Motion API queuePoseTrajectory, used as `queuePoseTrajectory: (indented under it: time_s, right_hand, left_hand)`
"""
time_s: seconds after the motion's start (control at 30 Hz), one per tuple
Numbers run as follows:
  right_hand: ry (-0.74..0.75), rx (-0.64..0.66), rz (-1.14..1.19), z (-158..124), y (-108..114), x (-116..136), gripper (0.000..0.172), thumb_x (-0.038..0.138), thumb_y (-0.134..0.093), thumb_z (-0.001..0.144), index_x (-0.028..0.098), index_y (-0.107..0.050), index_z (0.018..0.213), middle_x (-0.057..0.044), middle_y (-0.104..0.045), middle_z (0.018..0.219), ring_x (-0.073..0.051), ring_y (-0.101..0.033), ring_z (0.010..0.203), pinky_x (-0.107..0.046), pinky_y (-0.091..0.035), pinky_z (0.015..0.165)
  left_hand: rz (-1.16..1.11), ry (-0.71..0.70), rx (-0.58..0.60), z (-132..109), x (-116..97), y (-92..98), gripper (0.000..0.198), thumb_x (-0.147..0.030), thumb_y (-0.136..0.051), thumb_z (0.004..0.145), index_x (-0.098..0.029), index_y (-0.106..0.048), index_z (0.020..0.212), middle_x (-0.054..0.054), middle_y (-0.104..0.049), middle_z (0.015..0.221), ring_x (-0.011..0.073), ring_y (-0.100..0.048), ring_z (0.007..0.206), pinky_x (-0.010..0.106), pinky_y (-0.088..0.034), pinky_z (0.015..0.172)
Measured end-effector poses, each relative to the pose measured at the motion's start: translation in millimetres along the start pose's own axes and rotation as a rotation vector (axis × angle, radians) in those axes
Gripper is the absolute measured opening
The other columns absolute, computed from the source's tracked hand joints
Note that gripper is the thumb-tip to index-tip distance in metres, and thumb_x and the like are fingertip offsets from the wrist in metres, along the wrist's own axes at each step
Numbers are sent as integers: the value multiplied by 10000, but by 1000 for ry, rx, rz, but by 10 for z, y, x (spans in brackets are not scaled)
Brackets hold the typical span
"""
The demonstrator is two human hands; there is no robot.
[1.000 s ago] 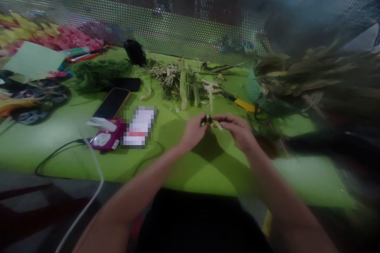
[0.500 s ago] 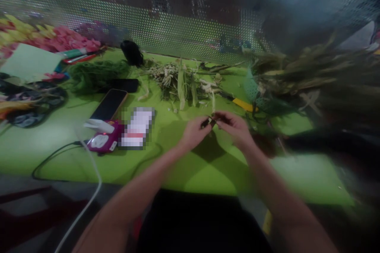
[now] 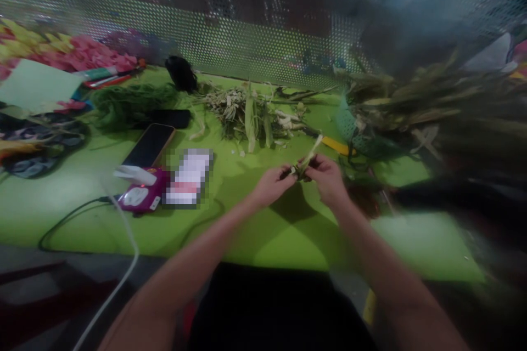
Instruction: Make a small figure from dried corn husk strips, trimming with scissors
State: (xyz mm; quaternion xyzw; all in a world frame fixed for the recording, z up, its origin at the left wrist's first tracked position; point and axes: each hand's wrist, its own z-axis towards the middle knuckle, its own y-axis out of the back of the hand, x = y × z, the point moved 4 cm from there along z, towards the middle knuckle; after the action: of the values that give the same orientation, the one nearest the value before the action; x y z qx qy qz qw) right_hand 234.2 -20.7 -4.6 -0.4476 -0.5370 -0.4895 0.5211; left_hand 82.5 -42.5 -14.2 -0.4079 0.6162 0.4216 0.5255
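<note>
Over the green table, my left hand [image 3: 272, 184] and my right hand [image 3: 328, 176] come close together, fingers pinched. Between them is a pale green plant strip [image 3: 312, 154], like a dried leaf or husk. One end sticks up and to the right past my right fingers. Its lower part is bunched between both sets of fingertips, with a dark bit near the left ones that I cannot make out. Beyond my hands lie a heap of dried plant scraps [image 3: 228, 104] and an upright-pointing pale husk piece [image 3: 251, 120]. A yellow-handled tool [image 3: 338, 146] rests past my right hand.
Left of my hands are a lit phone [image 3: 190, 175], a dark-screened phone [image 3: 150, 143] and a purple packet [image 3: 142, 197] with a cable. Green netting [image 3: 127, 101] and pink and yellow flowers [image 3: 94, 52] lie farther back. Dried leaves [image 3: 415, 98] pile up at right, before a perforated panel [image 3: 230, 38].
The plant strip, earlier standing nearly straight up, now tilts to the right and shows more of its bunched part. Both hands have shifted slightly towards me, still pinching.
</note>
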Motion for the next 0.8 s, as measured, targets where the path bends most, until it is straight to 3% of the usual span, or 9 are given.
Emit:
queuePoseTrajectory:
  time_s: [0.2, 0.3, 0.43, 0.57, 0.67, 0.8]
  right_hand:
    - [-16, 5, 166, -22, -48, 38, 262, 278, -775, 643, 216, -649, 865, 12, -657, 800, -117, -576, 634, -268, -502, 583]
    - [1, -32, 157, -37, -56, 62, 282, 290, -813, 627, 213, -626, 824, 20, -636, 773, -120, -572, 640, -256, -483, 566]
    - [111, -102, -60, -79, -37, 108, 237, 301, -798, 697, 205, -596, 779, 24, -606, 722, -127, -566, 640, -262, -473, 587]
    - [299, -124, -411, -122, -15, 176, 74, 274, -685, 837, 204, -665, 853, -25, -654, 843, -169, -618, 763, -313, -510, 688]
    - [412, -78, -606, -132, -21, 205, 109, 258, -610, 908, 224, -710, 933, -54, -660, 935, -199, -628, 869, -360, -527, 775]
    - [433, -19, -499, -140, -26, 252, 193, 268, -588, 932, 262, -729, 1063, -67, -630, 1042, -204, -627, 968, -363, -558, 801]
  left_hand:
    - [-297, 166, -45, 47, 224, 6, 230, -388, -650, 816, -172, -667, 891, 30, -636, 800, 124, -537, 669, 254, -408, 616]
    - [-320, 176, -11, 55, 269, -9, 281, -425, -668, 806, -175, -675, 935, 32, -651, 827, 124, -560, 685, 253, -425, 629]
    - [-228, 122, 15, 52, 223, -19, 318, -456, -653, 821, -167, -687, 948, 54, -677, 891, 148, -596, 780, 280, -455, 711]
    - [-222, 88, 29, 43, 163, -28, 381, -436, -708, 782, -166, -693, 1050, 101, -705, 1025, 205, -622, 935, 348, -476, 845]
    - [-207, 107, 11, 41, 159, -25, 373, -433, -704, 794, -177, -700, 1066, 104, -716, 968, 217, -627, 935, 359, -481, 845]
    - [-280, 192, -81, 70, 246, -2, 311, -386, -704, 797, -191, -709, 1040, 76, -714, 940, 174, -618, 861, 304, -481, 766]
